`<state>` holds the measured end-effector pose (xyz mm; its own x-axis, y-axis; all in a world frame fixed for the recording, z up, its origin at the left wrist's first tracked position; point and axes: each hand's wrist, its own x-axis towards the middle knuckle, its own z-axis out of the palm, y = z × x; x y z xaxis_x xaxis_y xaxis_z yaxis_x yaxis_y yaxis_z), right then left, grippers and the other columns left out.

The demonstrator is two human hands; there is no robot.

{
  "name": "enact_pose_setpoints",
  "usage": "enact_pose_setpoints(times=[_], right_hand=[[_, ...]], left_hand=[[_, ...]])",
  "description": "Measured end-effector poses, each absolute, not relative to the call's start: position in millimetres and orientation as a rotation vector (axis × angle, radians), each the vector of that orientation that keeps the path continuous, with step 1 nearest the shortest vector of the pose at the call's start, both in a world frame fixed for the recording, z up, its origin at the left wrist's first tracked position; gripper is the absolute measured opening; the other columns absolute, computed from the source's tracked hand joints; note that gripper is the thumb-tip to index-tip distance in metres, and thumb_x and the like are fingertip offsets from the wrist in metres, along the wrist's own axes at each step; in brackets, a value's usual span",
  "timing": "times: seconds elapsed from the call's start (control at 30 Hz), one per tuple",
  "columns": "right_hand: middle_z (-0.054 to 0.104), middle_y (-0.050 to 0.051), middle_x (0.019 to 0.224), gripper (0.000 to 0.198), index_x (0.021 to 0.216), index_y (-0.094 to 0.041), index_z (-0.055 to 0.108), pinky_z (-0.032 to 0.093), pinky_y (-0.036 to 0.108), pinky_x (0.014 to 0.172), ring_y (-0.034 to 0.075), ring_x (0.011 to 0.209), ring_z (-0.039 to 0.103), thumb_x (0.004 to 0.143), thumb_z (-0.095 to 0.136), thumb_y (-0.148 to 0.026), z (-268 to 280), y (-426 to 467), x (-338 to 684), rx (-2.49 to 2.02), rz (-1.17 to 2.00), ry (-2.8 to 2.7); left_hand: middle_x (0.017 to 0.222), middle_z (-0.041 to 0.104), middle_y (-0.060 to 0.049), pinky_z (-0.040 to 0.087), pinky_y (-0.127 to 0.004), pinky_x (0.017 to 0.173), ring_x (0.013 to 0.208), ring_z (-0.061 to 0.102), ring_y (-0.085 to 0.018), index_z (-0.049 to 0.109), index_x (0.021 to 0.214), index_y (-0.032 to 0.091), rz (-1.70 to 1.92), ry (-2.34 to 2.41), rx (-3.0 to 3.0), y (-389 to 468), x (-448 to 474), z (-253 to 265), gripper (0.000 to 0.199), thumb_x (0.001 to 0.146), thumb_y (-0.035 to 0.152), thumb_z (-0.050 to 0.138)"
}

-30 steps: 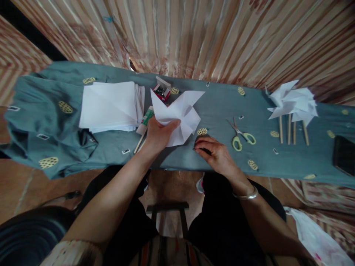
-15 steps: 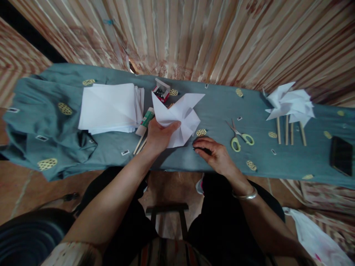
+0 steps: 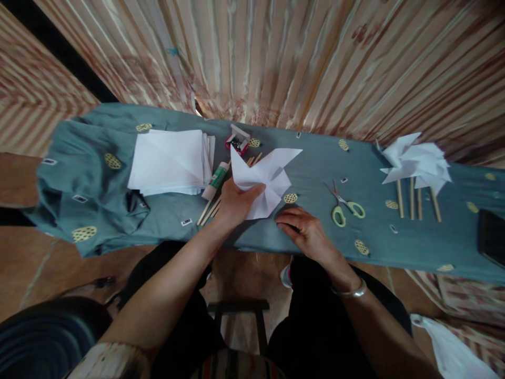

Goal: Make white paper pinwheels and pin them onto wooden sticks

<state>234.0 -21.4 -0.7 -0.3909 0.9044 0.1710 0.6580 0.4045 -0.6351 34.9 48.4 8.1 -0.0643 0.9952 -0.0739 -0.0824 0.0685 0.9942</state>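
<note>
My left hand (image 3: pixel 239 201) holds a white paper pinwheel (image 3: pixel 274 181) just above the cloth, its thumb pressed on the folded middle. To the right of the pinwheel's lower edge, my right hand (image 3: pixel 302 226) is closed in a pinch low over the table. Whatever sits between those fingertips is too small or hidden to name. Under and beside my left hand lie a green-and-white glue stick (image 3: pixel 216 180) and several thin wooden sticks (image 3: pixel 204 211). Behind the pinwheel stands a small open red box (image 3: pixel 237 141) with small dark pieces inside.
A stack of white paper (image 3: pixel 169 160) lies on the left of the green cloth (image 3: pixel 315 163). Scissors with yellow-green handles (image 3: pixel 344 204) rest to my right. Farther right are several finished pinwheels (image 3: pixel 418 160) on sticks and a dark phone (image 3: pixel 491 237). A pleated curtain (image 3: pixel 276 63) hangs behind.
The view has shifted, so the table sits slightly lower and more to the right. My left hand keeps the pinwheel. A tiny shiny thing at my right fingertips no longer shows.
</note>
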Motion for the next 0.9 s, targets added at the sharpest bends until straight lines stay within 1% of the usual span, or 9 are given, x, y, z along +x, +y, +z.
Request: enact_pose_setpoints(times=[0.17, 0.27, 0.37, 0.47, 0.6, 0.7, 0.9], right_hand=[[0.073, 0.009, 0.094, 0.019, 0.098, -0.019, 0.072, 0.057, 0.040, 0.083, 0.023, 0.089, 0.067, 0.096, 0.053, -0.021, 3, -24, 228, -1.354, 0.438, -2.252], [0.074, 0.011, 0.095, 0.022, 0.099, -0.017, 0.072, 0.056, 0.041, 0.084, 0.025, 0.089, 0.067, 0.098, 0.050, -0.022, 3, -25, 227, -1.420, 0.248, -2.275], [0.074, 0.014, 0.093, 0.026, 0.097, -0.015, 0.072, 0.055, 0.043, 0.083, 0.027, 0.087, 0.067, 0.099, 0.048, -0.024, 3, -27, 226, -1.496, 0.172, -2.309], [0.074, 0.014, 0.095, 0.025, 0.100, -0.015, 0.072, 0.055, 0.044, 0.084, 0.028, 0.089, 0.068, 0.098, 0.051, -0.029, 4, -28, 228, -1.544, 0.230, -2.277], [0.076, 0.010, 0.107, 0.024, 0.111, -0.020, 0.071, 0.055, 0.043, 0.092, 0.025, 0.099, 0.070, 0.096, 0.053, -0.025, 5, -27, 237, -1.537, 0.519, -2.131], [0.076, 0.007, 0.105, 0.023, 0.106, -0.022, 0.073, 0.056, 0.040, 0.091, 0.023, 0.099, 0.071, 0.094, 0.054, -0.022, 5, -25, 244, -1.524, 0.683, -2.067], [0.076, 0.008, 0.100, 0.017, 0.100, -0.022, 0.074, 0.056, 0.041, 0.089, 0.024, 0.096, 0.071, 0.092, 0.058, -0.021, 5, -25, 244, -1.527, 0.736, -2.078]], left_hand=[[0.078, 0.075, -0.007, 0.057, -0.034, 0.066, 0.072, 0.069, -0.022, 0.072, 0.081, 0.014, 1.239, 1.237, 1.056, 47, 34, 12, 0.024, 0.063, 0.029, 0.077], [0.084, 0.076, -0.008, 0.057, -0.034, 0.069, 0.076, 0.069, -0.022, 0.073, 0.085, 0.014, 1.244, 1.213, 1.058, 46, 32, 14, 0.025, 0.064, 0.029, 0.077], [0.089, 0.076, -0.008, 0.057, -0.034, 0.073, 0.078, 0.070, -0.022, 0.073, 0.087, 0.014, 1.245, 1.184, 1.073, 46, 30, 13, 0.027, 0.067, 0.030, 0.077], [0.089, 0.077, -0.008, 0.056, -0.034, 0.074, 0.079, 0.070, -0.022, 0.074, 0.088, 0.013, 1.239, 1.184, 1.071, 45, 30, 15, 0.028, 0.066, 0.030, 0.077], [0.089, 0.077, -0.007, 0.057, -0.034, 0.076, 0.083, 0.071, -0.024, 0.074, 0.091, 0.013, 1.248, 1.169, 1.038, 46, 29, 19, 0.033, 0.063, 0.029, 0.077], [0.089, 0.077, -0.007, 0.058, -0.035, 0.076, 0.083, 0.071, -0.024, 0.074, 0.092, 0.013, 1.260, 1.171, 1.035, 46, 30, 20, 0.034, 0.062, 0.028, 0.078], [0.089, 0.077, -0.008, 0.057, -0.034, 0.075, 0.081, 0.070, -0.023, 0.074, 0.090, 0.013, 1.252, 1.168, 1.021, 44, 31, 18, 0.031, 0.063, 0.028, 0.077]])
